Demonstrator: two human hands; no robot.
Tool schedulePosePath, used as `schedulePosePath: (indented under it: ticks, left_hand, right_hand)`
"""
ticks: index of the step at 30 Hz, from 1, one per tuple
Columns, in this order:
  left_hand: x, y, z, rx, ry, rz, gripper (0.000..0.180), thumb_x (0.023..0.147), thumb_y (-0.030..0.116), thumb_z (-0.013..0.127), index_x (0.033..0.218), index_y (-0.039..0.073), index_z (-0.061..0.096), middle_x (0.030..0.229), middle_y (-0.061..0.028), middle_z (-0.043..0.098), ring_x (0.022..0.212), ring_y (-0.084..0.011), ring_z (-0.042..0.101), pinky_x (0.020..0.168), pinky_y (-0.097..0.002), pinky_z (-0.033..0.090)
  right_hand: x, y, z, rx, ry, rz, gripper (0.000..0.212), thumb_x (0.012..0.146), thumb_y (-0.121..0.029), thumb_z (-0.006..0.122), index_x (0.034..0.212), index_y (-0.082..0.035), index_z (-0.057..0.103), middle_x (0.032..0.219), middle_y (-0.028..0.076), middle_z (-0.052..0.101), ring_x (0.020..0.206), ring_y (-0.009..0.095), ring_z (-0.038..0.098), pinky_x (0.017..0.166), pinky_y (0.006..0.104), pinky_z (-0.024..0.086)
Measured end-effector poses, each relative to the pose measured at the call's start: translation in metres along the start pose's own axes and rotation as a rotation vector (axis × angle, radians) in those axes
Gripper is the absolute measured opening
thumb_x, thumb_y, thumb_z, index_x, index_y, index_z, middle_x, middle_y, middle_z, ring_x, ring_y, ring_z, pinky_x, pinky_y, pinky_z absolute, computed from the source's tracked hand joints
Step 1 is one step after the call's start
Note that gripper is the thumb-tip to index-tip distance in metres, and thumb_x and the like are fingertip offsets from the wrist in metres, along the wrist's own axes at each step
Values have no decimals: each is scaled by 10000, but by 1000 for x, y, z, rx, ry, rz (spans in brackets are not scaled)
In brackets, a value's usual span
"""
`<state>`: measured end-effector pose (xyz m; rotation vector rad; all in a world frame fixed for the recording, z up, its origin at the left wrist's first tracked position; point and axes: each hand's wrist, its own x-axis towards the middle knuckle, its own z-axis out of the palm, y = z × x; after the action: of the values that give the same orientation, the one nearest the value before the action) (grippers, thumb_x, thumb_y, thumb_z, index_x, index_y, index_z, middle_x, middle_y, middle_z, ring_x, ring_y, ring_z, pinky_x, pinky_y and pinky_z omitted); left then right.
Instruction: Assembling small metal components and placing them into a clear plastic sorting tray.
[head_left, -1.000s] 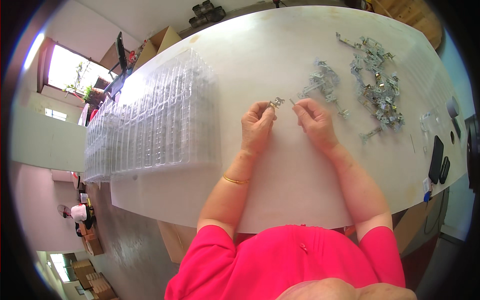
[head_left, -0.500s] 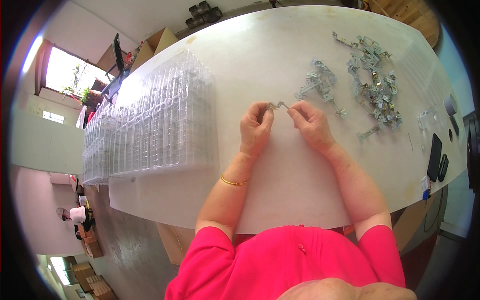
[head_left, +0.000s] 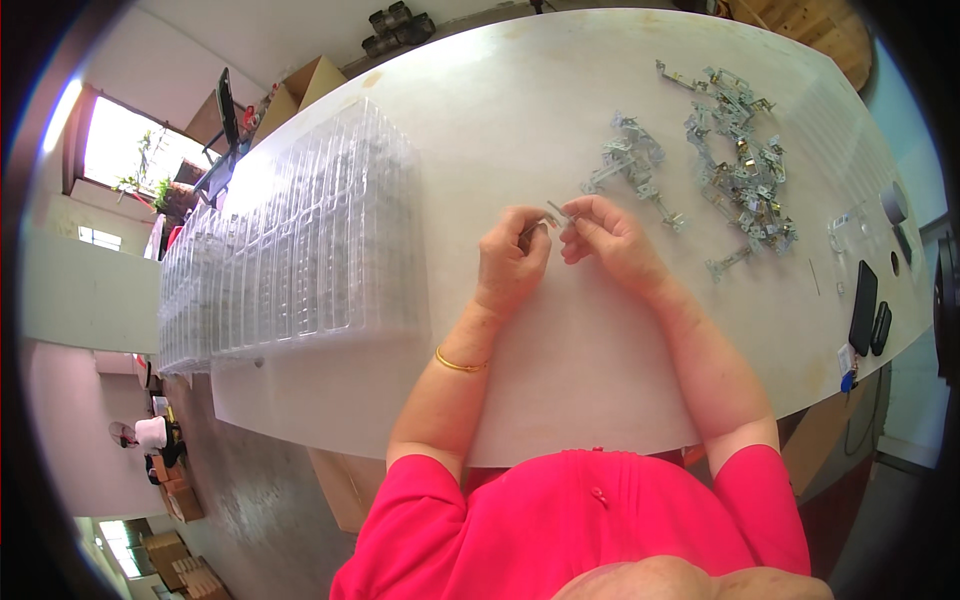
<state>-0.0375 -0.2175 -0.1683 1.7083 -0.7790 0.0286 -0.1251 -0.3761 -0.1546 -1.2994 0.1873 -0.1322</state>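
Over the middle of the table, my left hand (head_left: 513,258) and my right hand (head_left: 615,243) are close together, fingers pinched. Between their fingertips shows a small grey metal bracket (head_left: 558,212), mostly covered by the fingers. Both hands seem to grip it; whether it is one piece or two is too small to tell. Just beyond my right hand lies a small cluster of similar metal brackets (head_left: 627,158). A larger, tangled pile of metal brackets (head_left: 745,175), some with brass-coloured parts, spreads farther right.
Tall stacks of clear plastic trays (head_left: 300,235) fill the left of the white table (head_left: 500,110). At the right edge lie a black phone (head_left: 863,307), a small black case (head_left: 881,328), a roll of tape (head_left: 893,203) and a thin rod (head_left: 814,277).
The fingertips have come closer together. The metal piece has been turned and now points up to the left from my right fingers. My right hand has shifted slightly left.
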Motion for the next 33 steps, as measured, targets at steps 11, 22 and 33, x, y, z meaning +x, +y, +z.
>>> schedulePosePath:
  ticks: [11,22,33]
  left_hand:
    - [-2,5,-4,81,-136,78,124,846,-50,622,953,12,619,717,3,612,573,-20,468,519,-210,410]
    - [7,6,-11,-338,-202,-374,105,947,115,633,979,15,635,783,6,632,597,-13,488,504,-175,371]
    - [15,8,-21,-663,-339,-504,412,1038,340,429,1126,-8,631,974,-129,704,729,-180,668,624,-299,521]
  right_hand:
    - [6,0,-9,37,-10,30,196,1004,-166,538,1025,-19,667,975,37,671,920,120,625,880,282,508]
    - [2,5,-3,49,88,-304,63,958,-102,647,1005,-61,654,1092,52,677,976,122,622,907,297,502]
    - [1,10,0,-138,104,-418,56,939,-63,668,980,-25,662,1041,31,655,937,103,613,855,265,512]
